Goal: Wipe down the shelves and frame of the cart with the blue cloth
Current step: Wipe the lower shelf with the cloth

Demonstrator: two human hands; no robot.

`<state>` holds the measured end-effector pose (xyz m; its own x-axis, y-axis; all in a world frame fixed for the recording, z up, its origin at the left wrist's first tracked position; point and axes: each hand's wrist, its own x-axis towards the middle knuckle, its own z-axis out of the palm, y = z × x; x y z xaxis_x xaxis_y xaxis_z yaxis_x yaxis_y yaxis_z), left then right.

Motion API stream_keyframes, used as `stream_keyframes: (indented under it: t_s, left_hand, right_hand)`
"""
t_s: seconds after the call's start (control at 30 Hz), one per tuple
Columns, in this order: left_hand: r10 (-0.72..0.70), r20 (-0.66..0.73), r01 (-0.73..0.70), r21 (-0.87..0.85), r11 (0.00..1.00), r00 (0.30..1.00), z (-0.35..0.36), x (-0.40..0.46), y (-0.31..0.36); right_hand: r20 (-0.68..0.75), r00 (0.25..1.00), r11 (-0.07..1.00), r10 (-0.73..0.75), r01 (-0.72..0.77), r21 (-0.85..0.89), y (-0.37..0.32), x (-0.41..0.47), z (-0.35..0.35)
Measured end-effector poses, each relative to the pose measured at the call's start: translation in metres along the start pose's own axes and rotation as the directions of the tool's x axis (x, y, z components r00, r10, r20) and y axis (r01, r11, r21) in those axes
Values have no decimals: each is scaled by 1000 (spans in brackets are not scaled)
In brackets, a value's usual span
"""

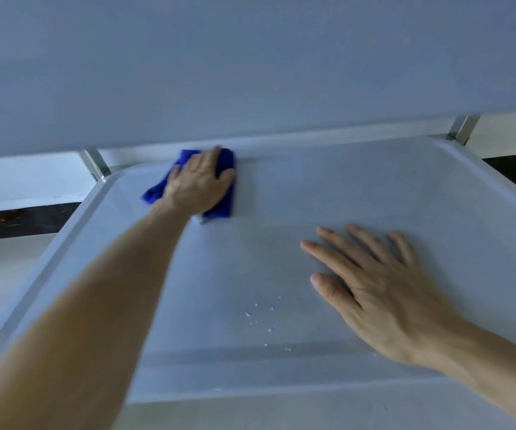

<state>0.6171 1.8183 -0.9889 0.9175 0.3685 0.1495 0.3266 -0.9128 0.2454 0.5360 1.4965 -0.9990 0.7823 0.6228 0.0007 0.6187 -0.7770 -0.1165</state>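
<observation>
Upper shelf (250,72): fills the whole twelve o'clock band, hanging low over the work, so the reach underneath it needs to stay flat.
Shelf (328,193): pale tray with a raised rim, being wiped now; long overlapping strokes from the far rim toward six o'clock would serve best, I judge.
Posts (95,166): metal uprights at ten and two o'clock, likely due a wipe after.
Right hand (383,290): at four o'clock, fingers spread flat on the tray, steadying it.
Left hand (199,184): at eleven o'clock, palm pressing the cloth down.
Cloth (225,197): blue, bunched under that palm against the far rim.
Specks (259,318): white bits at six o'clock, unwiped; sweep through them.
</observation>
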Motion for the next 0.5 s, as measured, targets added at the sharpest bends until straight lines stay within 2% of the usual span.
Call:
stream_keyframes:
  t_s: [0.1,0.2,0.37,0.5]
  left_hand:
    - [-106,42,105,24,994,993,-5,-15,-25]
    - [-65,81,63,31,998,995,-4,-41,-1]
    - [197,145,-196,-18,980,970,-9,-130,52]
    - [471,156,-468,-61,882,868,-22,-223,55]
  right_hand:
    - [5,1000,1000,18,-18,2,-2,0,-4]
    - [-7,1000,1000,28,-28,-10,-3,-1,-7]
    - [-11,999,999,38,-37,34,-3,1,-8]
    - [-9,999,997,33,-32,64,-2,0,-9]
